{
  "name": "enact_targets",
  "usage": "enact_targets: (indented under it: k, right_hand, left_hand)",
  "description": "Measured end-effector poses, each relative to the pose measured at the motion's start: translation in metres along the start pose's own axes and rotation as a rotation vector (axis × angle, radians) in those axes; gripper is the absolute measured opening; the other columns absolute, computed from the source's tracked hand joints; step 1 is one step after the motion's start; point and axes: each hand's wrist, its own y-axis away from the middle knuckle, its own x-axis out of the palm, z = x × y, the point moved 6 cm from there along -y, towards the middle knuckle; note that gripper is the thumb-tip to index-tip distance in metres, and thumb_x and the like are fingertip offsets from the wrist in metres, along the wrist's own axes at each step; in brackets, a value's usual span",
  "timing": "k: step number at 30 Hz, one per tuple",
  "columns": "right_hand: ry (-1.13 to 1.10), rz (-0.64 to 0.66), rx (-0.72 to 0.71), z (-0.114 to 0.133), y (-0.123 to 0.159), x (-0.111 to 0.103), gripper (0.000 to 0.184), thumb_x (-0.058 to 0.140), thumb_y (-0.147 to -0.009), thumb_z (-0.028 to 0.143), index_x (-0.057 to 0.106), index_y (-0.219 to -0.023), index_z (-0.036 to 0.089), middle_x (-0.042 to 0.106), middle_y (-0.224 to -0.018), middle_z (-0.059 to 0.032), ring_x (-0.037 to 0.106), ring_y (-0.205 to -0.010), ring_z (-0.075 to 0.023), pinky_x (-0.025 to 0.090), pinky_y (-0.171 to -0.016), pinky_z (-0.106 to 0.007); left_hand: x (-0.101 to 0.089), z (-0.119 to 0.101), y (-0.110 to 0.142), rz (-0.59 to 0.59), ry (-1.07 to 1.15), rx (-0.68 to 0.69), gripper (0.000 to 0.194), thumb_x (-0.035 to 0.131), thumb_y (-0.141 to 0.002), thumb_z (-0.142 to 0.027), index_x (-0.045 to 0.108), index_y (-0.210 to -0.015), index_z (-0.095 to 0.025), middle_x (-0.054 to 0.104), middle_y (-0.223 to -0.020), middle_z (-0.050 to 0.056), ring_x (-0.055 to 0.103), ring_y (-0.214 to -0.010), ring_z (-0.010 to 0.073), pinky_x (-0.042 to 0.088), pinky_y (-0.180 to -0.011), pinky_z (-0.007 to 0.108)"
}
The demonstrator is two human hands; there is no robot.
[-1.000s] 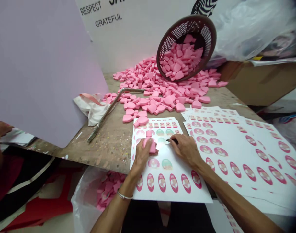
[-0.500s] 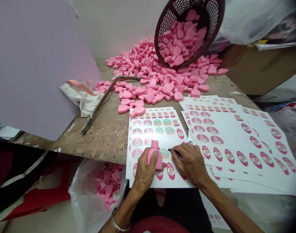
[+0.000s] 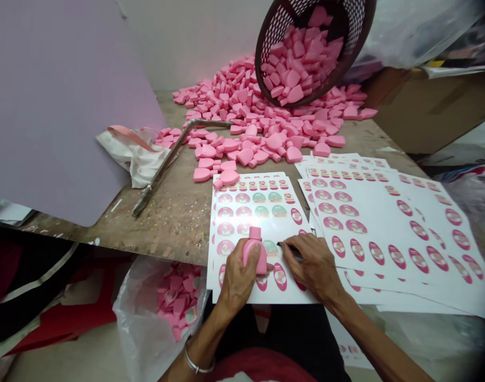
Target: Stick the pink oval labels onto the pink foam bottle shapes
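Wood, brown and worn, makes the desk, which holds nearly everything. Loose sheets of stickers lie on its right, one over another, maybe so they are easy to reach. A dark basket lies tipped, its mouth facing the front, so small bottles spill into a big heap. One sticker sheet lies flat in front, likely so both hands can work over it. The left hand has its grip closed round a pink bottle, neck up, over the sheet. That leaves the bottle's top out in the open. The right hand has its grip pinched on a dark tool.

Bare wood on the left gives open room, up to a bent metal rod. The sheet's near edge seems to stick out past the desk. Loose sheets crowd its right side. The tool's tip points at the rim of a green sticker; I can't tell if they touch.
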Motion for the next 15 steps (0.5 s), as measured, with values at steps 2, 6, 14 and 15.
enact_targets:
  k: [2,6,14,15]
  right_hand:
    - [-0.052,0.009,0.016,-0.002,-0.0002,0.0018,0.013,0.054,-0.087,0.023,0.057,-0.075,0.02,0.061,-0.069,-0.0014,0.054,-0.069,-0.0167,0.035,-0.068,-0.031]
    - [-0.066,0.003,0.023,-0.0004,-0.0006,0.0022,0.015,0.053,-0.089,0.026,0.058,-0.077,0.02,0.063,-0.072,-0.0023,0.055,-0.07,-0.0169,0.036,-0.07,-0.032]
    - [0.075,0.038,0.026,0.0008,-0.0002,0.0011,0.018,0.05,-0.09,0.026,0.06,-0.077,0.02,0.06,-0.07,-0.0039,0.052,-0.072,-0.0195,0.03,-0.068,-0.034]
    - [0.039,0.046,0.028,0.0,-0.0006,0.0015,0.019,0.05,-0.091,0.026,0.06,-0.076,0.02,0.06,-0.07,-0.0034,0.052,-0.072,-0.019,0.03,-0.069,-0.033]
  left_hand:
    - [0.0003,0.0001,-0.0001,0.004,-0.003,-0.001,0.037,0.047,-0.088,-0.052,0.054,-0.097,-0.017,0.059,-0.081,0.003,0.07,-0.067,0.0195,0.051,-0.05,0.021]
    - [-0.0004,-0.0004,0.0002,-0.002,-0.011,0.006,0.039,0.048,-0.088,-0.052,0.055,-0.101,-0.017,0.061,-0.08,0.003,0.07,-0.065,0.0193,0.051,-0.051,0.022]
    - [0.0003,-0.0014,0.001,0.008,-0.009,-0.004,0.038,0.048,-0.088,-0.053,0.054,-0.099,-0.017,0.062,-0.075,0.002,0.07,-0.065,0.0193,0.053,-0.053,0.024]
    - [0.0004,-0.0013,0.0008,0.008,-0.004,-0.003,0.038,0.048,-0.088,-0.053,0.054,-0.099,-0.017,0.062,-0.074,0.002,0.07,-0.065,0.0194,0.053,-0.053,0.024]
